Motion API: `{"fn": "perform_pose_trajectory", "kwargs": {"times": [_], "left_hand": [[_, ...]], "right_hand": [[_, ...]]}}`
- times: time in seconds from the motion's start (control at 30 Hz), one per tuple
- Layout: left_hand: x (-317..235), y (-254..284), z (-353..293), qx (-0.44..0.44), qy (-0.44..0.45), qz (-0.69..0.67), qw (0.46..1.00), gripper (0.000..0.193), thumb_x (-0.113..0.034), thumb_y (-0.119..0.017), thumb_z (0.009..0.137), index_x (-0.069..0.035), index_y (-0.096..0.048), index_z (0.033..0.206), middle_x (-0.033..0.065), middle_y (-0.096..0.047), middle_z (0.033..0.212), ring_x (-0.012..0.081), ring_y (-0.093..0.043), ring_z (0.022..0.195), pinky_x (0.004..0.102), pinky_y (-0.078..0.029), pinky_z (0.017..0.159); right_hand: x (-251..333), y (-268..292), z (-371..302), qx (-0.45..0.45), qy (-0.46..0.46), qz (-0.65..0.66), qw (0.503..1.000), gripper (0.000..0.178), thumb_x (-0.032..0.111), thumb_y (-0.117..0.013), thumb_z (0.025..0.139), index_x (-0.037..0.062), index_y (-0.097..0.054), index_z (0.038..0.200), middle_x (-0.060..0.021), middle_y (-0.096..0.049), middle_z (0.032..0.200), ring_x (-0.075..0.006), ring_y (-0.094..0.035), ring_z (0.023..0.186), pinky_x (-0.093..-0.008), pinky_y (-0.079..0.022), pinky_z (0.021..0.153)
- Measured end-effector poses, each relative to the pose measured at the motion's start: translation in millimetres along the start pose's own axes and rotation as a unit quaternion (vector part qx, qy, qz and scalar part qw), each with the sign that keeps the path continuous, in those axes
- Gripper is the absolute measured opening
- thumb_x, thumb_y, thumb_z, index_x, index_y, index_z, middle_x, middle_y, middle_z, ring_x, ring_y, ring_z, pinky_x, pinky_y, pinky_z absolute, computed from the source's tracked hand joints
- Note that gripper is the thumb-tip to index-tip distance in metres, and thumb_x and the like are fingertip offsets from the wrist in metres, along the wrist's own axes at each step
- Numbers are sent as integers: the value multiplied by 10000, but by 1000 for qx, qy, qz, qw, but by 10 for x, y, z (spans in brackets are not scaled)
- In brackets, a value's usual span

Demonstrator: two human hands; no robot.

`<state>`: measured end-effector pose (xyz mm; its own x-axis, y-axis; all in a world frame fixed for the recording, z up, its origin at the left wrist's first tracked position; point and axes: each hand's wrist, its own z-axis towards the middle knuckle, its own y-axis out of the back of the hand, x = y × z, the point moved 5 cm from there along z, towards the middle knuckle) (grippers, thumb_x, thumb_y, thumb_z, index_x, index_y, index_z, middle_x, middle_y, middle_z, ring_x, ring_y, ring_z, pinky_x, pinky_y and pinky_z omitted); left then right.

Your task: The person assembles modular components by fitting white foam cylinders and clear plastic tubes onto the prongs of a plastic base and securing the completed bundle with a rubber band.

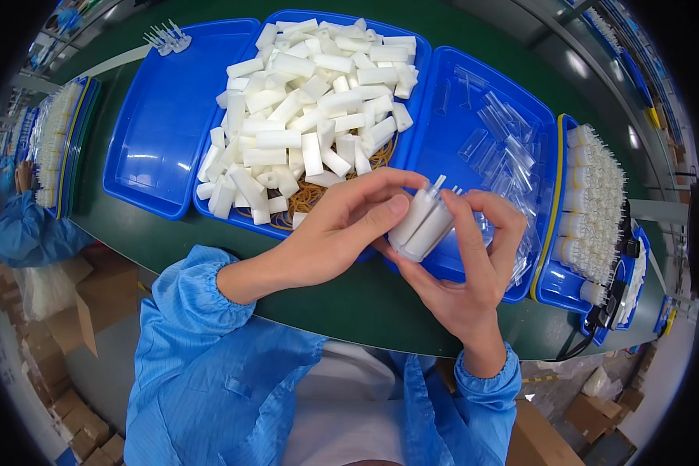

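Observation:
Between both hands, over the front of the trays, is a small bundle of clear tubes with white cylinders inside (422, 230), thin tips pointing up. My left hand (338, 221) is closed on its left side, thumb and fingers near the top. My right hand (474, 268) grips it from the right, with fingers around the top and base. Just beyond, white foam-like cylinders (291, 101) heap up in the middle blue tray (422, 58), with tan rubber bands (318, 200) under them. Loose clear tubes (512, 144) lie in the blue tray (547, 116) to the right.
A blue tray (155, 132) at the left holds a small cluster of tipped tubes (168, 37). At the far right, another blue tray (555, 283) carries rows of banded bundles (590, 210). The green table (318, 307) curves around me. A co-worker's blue sleeve (35, 233) shows at far left.

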<state>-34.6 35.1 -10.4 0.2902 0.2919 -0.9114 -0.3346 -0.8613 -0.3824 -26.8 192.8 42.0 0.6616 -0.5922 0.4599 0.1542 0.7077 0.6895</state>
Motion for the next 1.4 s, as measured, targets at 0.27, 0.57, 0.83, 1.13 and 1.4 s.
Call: {"fn": "perform_pose_trajectory", "kwargs": {"times": [0.27, 0.57, 0.83, 1.13, 1.4], "left_hand": [[62, 8, 5, -2, 5, -32, 999, 407, -251, -541, 1049, -38, -491, 1393, 73, -614, 1109, 120, -626, 982, 278, -530, 832], [44, 4, 8, -11, -35, 15, 999, 403, -200, -620, 1004, -20, -512, 1348, 54, -581, 1039, 114, -616, 964, 248, -520, 770], [31, -51, -9, 6, -69, 39, 997, 399, -178, -590, 1019, -8, -488, 1365, 98, -632, 1158, 146, -619, 1054, 287, -535, 825], [-65, 86, -21, -58, -73, -26, 995, 402, -210, -534, 1039, -1, -521, 1382, 110, -637, 1151, 136, -632, 917, 279, -569, 693], [-416, 303, -66, -147, -195, 4, 970, 378, -243, -550, 1034, -28, -579, 1343, 93, -661, 1014, 116, -618, 762, 253, -537, 614]], "right_hand": [[7, -9, -4, -13, -42, 29, 999, 739, 200, -937, 590, 10, -639, 1240, -139, -538, 1155, -297, -520, 1068, -408, -433, 862], [19, -25, -17, -6, 16, -46, 999, 674, 163, -908, 597, 9, -653, 1201, -130, -540, 1141, -322, -519, 1083, -431, -435, 883], [44, -25, 15, 0, 29, -61, 998, 610, 161, -892, 623, -5, -669, 1166, -133, -544, 1145, -330, -526, 1081, -425, -438, 887], [-477, 349, 85, -67, -96, -116, 986, 160, 24, -745, 828, 35, -718, 986, -95, -632, 941, -273, -556, 935, -378, -448, 821], [-56, -48, 132, 130, 11, -4, 991, 171, 38, -755, 784, 35, -709, 948, -74, -613, 909, -267, -539, 880, -381, -401, 772]]}}
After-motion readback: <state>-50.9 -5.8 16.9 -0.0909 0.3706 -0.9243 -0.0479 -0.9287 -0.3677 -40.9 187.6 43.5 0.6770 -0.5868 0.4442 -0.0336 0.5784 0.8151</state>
